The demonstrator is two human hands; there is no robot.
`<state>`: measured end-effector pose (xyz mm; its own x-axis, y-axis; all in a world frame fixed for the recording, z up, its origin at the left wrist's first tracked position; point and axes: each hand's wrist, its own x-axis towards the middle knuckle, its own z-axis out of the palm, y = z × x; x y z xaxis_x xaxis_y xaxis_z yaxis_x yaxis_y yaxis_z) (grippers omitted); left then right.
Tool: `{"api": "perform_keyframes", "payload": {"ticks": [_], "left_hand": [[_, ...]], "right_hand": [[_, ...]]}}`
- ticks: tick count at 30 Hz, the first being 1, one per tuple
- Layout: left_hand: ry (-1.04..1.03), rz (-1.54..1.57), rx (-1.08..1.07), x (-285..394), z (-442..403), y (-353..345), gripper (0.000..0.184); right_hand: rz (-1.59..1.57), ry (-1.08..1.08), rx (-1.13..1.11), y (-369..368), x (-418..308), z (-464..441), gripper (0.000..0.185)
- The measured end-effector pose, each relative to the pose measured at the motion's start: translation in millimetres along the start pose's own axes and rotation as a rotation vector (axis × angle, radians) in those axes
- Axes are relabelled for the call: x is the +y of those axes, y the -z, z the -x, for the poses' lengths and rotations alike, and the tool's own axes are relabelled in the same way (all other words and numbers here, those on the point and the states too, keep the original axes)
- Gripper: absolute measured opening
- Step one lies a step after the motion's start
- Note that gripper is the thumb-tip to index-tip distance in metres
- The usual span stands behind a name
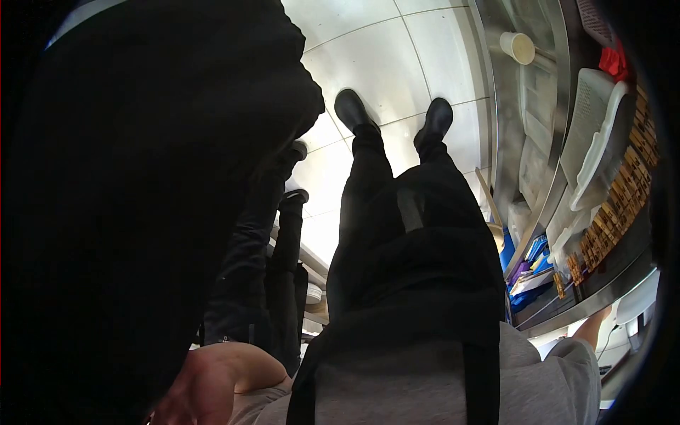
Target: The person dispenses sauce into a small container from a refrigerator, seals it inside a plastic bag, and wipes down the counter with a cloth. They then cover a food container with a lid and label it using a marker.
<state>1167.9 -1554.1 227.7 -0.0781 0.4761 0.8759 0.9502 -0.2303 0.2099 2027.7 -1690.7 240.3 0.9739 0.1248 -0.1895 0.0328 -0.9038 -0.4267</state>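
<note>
Just beyond a metal counter edge (589, 307), a person's bare right forearm (593, 329) reaches out; the right hand is hidden, so I cannot tell whether its fingers are spread or closed, or what they touch. The left arm (244, 365) is bent, its left hand out of sight too, fingers unknown. Nearest the right arm, on the counter side, runs a row of what look like wooden clothespins (615, 205). Next to them is a white plastic basket (595, 117), contents unclear. Blue and purple packets (533, 273) bunch nearby. Farther along sits a cream cup (522, 48), its inside pale.
</note>
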Motion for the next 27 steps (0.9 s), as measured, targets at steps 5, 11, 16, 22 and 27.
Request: {"api": "perform_keyframes", "payload": {"ticks": [5,11,16,22,27], "left_hand": [[-0.031,-0.008,-0.068,2,-2,-10,0.056],[-0.032,-0.015,-0.085,-1,-2,-1,0.056],[-0.007,0.007,-0.173,-3,0,14,0.055],[0.013,-0.001,0.023,-2,8,7,0.056],[0.233,0.288,0.022,37,119,16,0.070]], "right_hand": [[-0.008,-0.006,-0.018,2,-10,-4,0.029],[-0.011,-0.016,-0.043,2,-21,-11,0.028],[-0.022,-0.024,-0.064,0,-26,-15,0.028],[-0.056,-0.067,-0.102,4,-25,-25,0.028],[-0.196,-0.216,-0.236,38,-16,-39,0.028]]}}
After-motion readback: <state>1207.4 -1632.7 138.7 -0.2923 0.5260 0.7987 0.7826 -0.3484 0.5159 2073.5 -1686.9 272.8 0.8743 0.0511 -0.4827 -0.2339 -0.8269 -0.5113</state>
